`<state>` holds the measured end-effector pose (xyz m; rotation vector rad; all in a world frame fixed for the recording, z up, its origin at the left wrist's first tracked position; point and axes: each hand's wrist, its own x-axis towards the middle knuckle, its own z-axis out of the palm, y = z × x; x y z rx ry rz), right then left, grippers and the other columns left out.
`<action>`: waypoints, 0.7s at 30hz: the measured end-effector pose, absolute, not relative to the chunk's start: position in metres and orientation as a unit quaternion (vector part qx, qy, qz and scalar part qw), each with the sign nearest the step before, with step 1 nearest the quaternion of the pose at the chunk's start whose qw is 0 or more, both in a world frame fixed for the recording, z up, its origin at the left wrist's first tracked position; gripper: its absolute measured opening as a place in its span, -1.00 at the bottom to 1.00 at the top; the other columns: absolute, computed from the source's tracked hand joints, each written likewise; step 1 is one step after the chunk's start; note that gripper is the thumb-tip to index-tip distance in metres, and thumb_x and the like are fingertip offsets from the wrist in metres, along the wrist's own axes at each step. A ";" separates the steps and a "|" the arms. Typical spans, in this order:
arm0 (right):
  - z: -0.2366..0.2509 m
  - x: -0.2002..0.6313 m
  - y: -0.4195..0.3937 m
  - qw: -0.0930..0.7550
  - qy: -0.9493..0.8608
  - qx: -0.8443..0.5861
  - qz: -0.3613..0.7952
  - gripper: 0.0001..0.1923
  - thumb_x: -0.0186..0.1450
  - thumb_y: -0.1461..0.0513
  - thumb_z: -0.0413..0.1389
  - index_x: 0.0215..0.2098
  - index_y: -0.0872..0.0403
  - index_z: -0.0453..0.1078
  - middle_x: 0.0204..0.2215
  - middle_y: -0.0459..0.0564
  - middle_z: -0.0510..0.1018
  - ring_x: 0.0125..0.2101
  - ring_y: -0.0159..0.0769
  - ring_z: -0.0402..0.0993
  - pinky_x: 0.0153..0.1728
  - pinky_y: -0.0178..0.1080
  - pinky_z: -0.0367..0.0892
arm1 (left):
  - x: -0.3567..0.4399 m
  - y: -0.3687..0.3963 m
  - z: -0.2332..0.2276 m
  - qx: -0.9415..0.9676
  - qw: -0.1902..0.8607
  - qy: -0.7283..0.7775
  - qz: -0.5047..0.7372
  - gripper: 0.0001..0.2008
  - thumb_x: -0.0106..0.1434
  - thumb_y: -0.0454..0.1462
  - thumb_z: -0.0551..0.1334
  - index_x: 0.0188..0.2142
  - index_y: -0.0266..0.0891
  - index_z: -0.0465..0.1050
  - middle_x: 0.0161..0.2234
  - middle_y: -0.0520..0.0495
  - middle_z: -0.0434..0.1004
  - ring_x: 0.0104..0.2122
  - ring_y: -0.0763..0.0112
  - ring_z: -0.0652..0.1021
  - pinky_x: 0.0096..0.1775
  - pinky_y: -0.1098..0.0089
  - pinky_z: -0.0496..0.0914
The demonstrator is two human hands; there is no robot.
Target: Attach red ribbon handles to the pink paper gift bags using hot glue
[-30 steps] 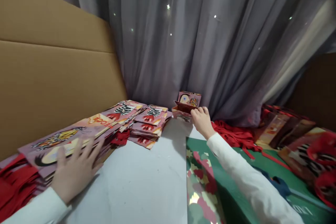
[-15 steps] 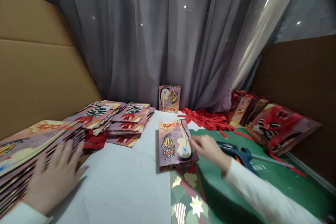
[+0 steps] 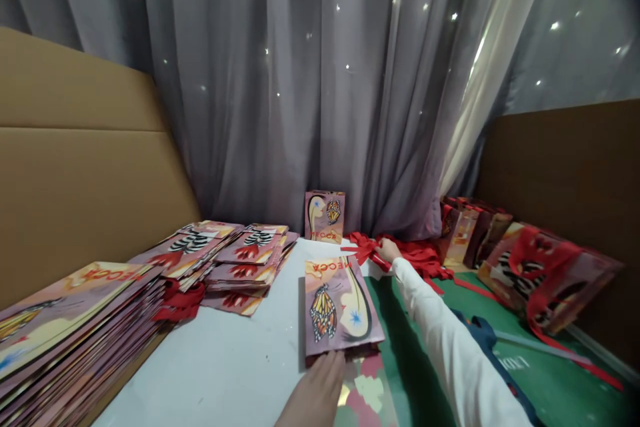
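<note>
Butterfly-printed paper bag (image 3: 340, 303) is lying flat mid-table without handles, left hand (image 3: 315, 392) pressing its near edge with fingers together, right hand (image 3: 387, 251) pinching a strand from the red ribbon pile (image 3: 415, 253) beyond.

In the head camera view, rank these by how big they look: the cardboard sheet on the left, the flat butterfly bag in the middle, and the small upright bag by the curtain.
1. cardboard sheet
2. flat butterfly bag, though it lies nearer the camera
3. small upright bag

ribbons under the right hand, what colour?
Red. The ribbons that the right hand reaches into show best in the head view, piled by the curtain.
</note>
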<state>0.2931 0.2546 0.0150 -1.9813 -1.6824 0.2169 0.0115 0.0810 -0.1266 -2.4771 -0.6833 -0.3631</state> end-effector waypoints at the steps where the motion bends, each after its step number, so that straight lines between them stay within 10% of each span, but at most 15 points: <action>1: 0.025 0.293 0.258 0.306 -0.625 -0.708 0.121 -0.73 0.35 0.14 0.09 -0.07 0.14 0.37 -0.17 0.00 0.50 -0.25 -0.31 0.49 -0.24 -0.18 0.45 | 0.015 0.088 -0.128 -0.912 0.283 -0.261 -0.138 -0.56 0.24 -0.37 0.03 0.08 -0.33 0.44 0.09 -0.14 0.47 0.09 0.28 0.46 0.01 0.33 0.45; 9: 0.085 0.271 0.195 0.520 -0.624 -0.431 0.394 -0.69 0.22 0.07 0.07 -0.13 0.05 0.30 -0.31 -0.08 0.51 -0.47 -0.44 0.44 -0.35 -0.29 0.39 | 0.035 0.112 -0.099 -0.907 0.066 -0.410 -0.067 -0.49 0.26 -0.39 0.02 0.21 -0.38 0.26 0.19 -0.35 0.32 0.16 0.07 0.36 0.15 0.04 0.25; 14: 0.048 0.248 0.133 0.435 -0.587 -0.350 0.586 -0.54 0.25 -0.14 0.04 -0.29 0.10 0.37 -0.78 -0.31 0.15 -0.77 -0.50 0.13 -0.63 -0.36 0.17 | 0.042 0.135 -0.068 -0.883 -0.034 -0.466 -0.041 -0.62 0.23 -0.39 0.04 0.00 -0.35 0.45 -0.06 -0.34 0.52 -0.01 0.02 0.49 0.05 0.07 0.31; 21: -0.019 0.224 0.107 0.337 -0.608 -0.401 0.597 -0.54 0.05 -0.11 0.24 -0.37 0.08 0.31 -0.53 -0.13 0.48 -0.56 -0.40 0.41 -0.47 -0.29 0.35 | 0.037 0.161 -0.043 -0.865 -0.102 -0.491 -0.011 -0.70 0.23 -0.41 0.05 -0.22 -0.33 0.56 -0.23 -0.34 0.60 -0.18 -0.01 0.59 -0.14 0.16 0.39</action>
